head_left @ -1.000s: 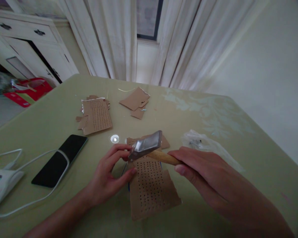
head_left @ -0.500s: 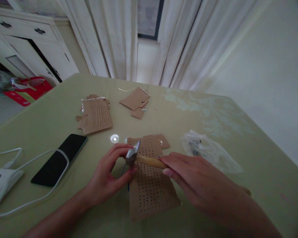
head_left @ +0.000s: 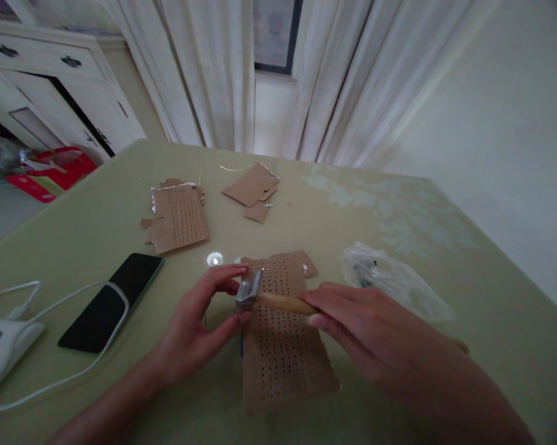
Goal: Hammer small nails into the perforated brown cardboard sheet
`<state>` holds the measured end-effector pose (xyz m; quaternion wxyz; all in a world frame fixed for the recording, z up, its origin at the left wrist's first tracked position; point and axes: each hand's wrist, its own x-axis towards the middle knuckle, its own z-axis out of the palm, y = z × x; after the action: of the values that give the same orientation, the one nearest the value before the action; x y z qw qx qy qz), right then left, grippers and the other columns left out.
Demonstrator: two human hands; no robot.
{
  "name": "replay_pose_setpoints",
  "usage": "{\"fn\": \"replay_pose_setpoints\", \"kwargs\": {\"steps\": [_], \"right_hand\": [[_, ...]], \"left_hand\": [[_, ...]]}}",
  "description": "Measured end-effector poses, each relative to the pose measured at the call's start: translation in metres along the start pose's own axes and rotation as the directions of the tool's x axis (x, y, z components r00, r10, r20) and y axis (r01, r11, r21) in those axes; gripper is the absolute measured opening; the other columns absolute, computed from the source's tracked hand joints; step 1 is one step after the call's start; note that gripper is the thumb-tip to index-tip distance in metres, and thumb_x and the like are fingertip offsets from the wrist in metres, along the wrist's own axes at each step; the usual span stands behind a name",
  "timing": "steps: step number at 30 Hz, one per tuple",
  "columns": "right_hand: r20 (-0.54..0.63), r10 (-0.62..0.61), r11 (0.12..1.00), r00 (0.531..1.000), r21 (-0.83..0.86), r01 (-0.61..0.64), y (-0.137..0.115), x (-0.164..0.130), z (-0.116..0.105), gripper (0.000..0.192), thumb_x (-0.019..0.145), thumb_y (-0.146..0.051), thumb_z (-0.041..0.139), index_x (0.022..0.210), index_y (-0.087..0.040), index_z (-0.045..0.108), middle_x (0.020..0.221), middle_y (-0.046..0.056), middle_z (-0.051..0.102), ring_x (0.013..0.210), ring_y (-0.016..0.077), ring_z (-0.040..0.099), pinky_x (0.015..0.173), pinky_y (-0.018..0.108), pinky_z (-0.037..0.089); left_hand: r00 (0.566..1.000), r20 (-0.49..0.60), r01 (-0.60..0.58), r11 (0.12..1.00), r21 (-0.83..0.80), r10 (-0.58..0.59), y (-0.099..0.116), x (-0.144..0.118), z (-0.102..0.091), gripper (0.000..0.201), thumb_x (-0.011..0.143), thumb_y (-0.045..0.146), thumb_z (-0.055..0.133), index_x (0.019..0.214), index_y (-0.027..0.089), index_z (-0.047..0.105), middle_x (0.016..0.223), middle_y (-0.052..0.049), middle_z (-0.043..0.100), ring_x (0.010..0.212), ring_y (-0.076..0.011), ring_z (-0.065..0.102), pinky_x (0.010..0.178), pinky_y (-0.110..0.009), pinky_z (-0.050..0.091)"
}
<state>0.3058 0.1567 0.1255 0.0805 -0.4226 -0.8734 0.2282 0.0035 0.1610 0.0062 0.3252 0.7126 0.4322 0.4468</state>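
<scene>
The hammer (head_left: 282,303) is lower than it was a second ago: its head was then raised above the perforated cardboard (head_left: 285,352) with the broad metal side showing, and now it is down at the sheet's upper left edge. The right hand (head_left: 371,327) is closed around the wooden handle. The left hand (head_left: 192,324) has thumb and index finger well apart, curved around the hammer head at that edge (whether they pinch anything beneath it, I cannot tell); the index finger reaches out straighter than half a second ago. The sheet lies on the table (head_left: 315,228), well in from the far edge, with a smaller cardboard scrap (head_left: 308,266) showing at its top right corner.

Toward the table's right edge, a clear plastic bag (head_left: 405,290) lies flat, small dark pieces (head_left: 365,272) gathered inside its left end. On the floor beyond the far left corner, a red bag (head_left: 72,167) has mixed items in it, too blurred to name. A second perforated cardboard piece (head_left: 183,216) sits between that corner and the left hand, unmoved.
</scene>
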Motion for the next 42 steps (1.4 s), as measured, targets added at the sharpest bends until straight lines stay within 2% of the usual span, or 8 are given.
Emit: {"fn": "replay_pose_setpoints", "kwargs": {"steps": [3,7,17,25,29,34,38,42], "right_hand": [[-0.104,-0.01,1.0,0.994,0.005,0.011,0.005,-0.003,-0.008,0.032,0.121,-0.034,0.044,0.124,-0.022,0.074,0.118,0.01,0.082,0.095,0.0261,0.077,0.083,0.04,0.053],[-0.132,0.01,1.0,0.991,0.009,-0.009,0.011,-0.003,-0.015,0.034,0.121,-0.034,0.043,0.121,-0.02,0.075,0.115,0.01,0.083,0.099,0.0279,0.078,0.086,0.042,0.054],[-0.137,0.027,1.0,0.99,0.006,-0.026,0.014,-0.004,-0.017,0.037,0.12,-0.035,0.044,0.132,-0.018,0.075,0.118,0.012,0.083,0.104,0.0295,0.078,0.092,0.045,0.056],[-0.134,0.033,0.999,0.99,-0.009,-0.034,0.016,-0.001,-0.018,0.04,0.12,-0.036,0.044,0.137,-0.018,0.075,0.123,0.013,0.084,0.108,0.0303,0.078,0.095,0.046,0.056],[-0.135,0.039,0.999,0.99,-0.009,-0.04,0.016,-0.002,-0.017,0.038,0.119,-0.035,0.045,0.135,-0.019,0.076,0.121,0.012,0.084,0.106,0.0304,0.079,0.093,0.046,0.056],[-0.129,0.042,0.999,0.991,-0.01,-0.044,0.016,-0.002,-0.017,0.039,0.119,-0.035,0.044,0.137,-0.019,0.075,0.122,0.013,0.084,0.106,0.0315,0.079,0.091,0.047,0.057],[-0.125,0.02,1.0,0.992,-0.009,-0.021,0.019,0.0,-0.015,0.037,0.119,-0.035,0.045,0.133,-0.019,0.076,0.121,0.012,0.084,0.106,0.0317,0.079,0.091,0.047,0.057],[-0.073,0.007,1.0,0.997,-0.027,-0.009,0.02,0.002,-0.014,0.034,0.118,-0.031,0.046,0.128,-0.019,0.077,0.116,0.011,0.084,0.1,0.0312,0.079,0.087,0.046,0.057]], "left_hand": [[0.999,-0.032,0.041,0.996,0.077,-0.039,-0.004,0.008,-0.02,0.022,0.108,0.036,0.069,0.129,0.029,0.068,0.119,-0.005,0.074,0.093,-0.0196,0.071,0.081,-0.033,0.06],[0.959,0.248,0.045,0.934,0.355,-0.14,-0.012,0.014,-0.036,0.02,0.104,0.045,0.07,0.098,0.025,0.072,0.086,-0.001,0.072,0.074,-0.0192,0.066,0.067,-0.03,0.05],[0.939,0.337,-0.142,0.817,0.559,-0.067,-0.022,0.002,-0.022,0.016,0.096,0.022,0.063,0.086,0.027,0.075,0.08,-0.003,0.075,0.076,-0.026,0.069,0.073,-0.037,0.045],[0.949,0.312,-0.152,0.806,0.572,-0.043,-0.03,-0.001,-0.017,0.015,0.101,0.028,0.059,0.089,0.024,0.067,0.085,-0.005,0.074,0.078,-0.026,0.067,0.075,-0.039,0.048],[0.965,0.249,-0.069,0.841,0.537,-0.079,-0.028,0.004,-0.021,0.016,0.103,0.032,0.06,0.094,0.023,0.069,0.087,-0.005,0.075,0.078,-0.0254,0.07,0.073,-0.037,0.051],[0.999,-0.032,0.037,0.9,0.435,-0.025,-0.017,0.013,-0.023,0.028,0.111,0.042,0.058,0.122,0.024,0.076,0.105,-0.006,0.081,0.091,-0.0251,0.075,0.084,-0.039,0.058],[0.976,-0.219,0.07,0.954,0.291,-0.005,-0.003,0.013,-0.014,0.016,0.108,0.039,0.069,0.109,0.025,0.077,0.101,-0.002,0.08,0.085,-0.0195,0.073,0.078,-0.033,0.058],[0.969,-0.246,0.027,0.991,0.132,0.007,0.006,0.006,0.0,0.009,0.107,0.034,0.073,0.107,0.026,0.077,0.098,0.0,0.081,0.088,-0.0179,0.075,0.075,-0.03,0.058]]}}
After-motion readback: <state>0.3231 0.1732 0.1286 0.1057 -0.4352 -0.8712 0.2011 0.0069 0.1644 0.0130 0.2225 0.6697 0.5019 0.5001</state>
